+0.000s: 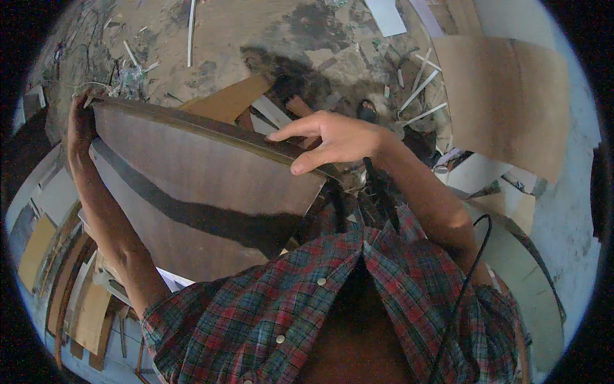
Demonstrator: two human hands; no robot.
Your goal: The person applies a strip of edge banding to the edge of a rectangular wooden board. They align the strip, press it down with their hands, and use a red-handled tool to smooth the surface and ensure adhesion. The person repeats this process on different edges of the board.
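Observation:
A large dark brown wooden panel (211, 173) stands tilted before me on the left, its thick long edge running from upper left down to the middle. My left hand (82, 121) is closed around its far left corner; the fingers are partly hidden there. Near the right end of that edge, my right hand (342, 137) straddles it loosely, index finger on the top edge and thumb against the face. A dark shadow band crosses the panel's face.
A lighter brown board (505, 105) leans at the right, and a tan wood piece (227, 99) lies beyond the panel. White strips (419, 93) and scraps litter the dirty floor (230, 32). Several stacked boards (89, 301) stand at lower left. A black cable (470, 275) hangs by my right arm.

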